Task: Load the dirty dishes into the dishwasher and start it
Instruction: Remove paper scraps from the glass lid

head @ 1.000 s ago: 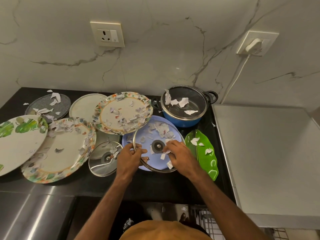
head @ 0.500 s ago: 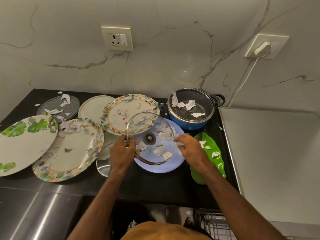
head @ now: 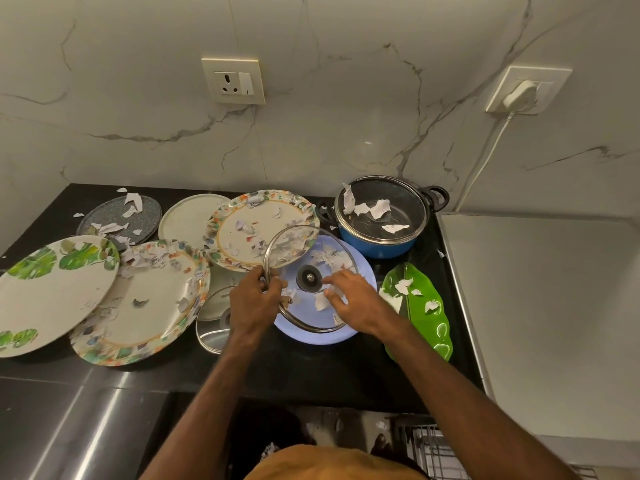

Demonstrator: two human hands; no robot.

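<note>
Now holding the glass lid tilted above the blue plate.
Clasping its rim with the left grip, curled, at the plate's left side; brushing paper scraps on the glass with the right grip, fingers straight, grasping nothing; blue pot behind the plate, on the worktop.

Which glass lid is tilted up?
The glass lid over the lavender plate, its rim gripped by the left hand. The other two lie flat: one on the blue pot, one on the counter.
</note>
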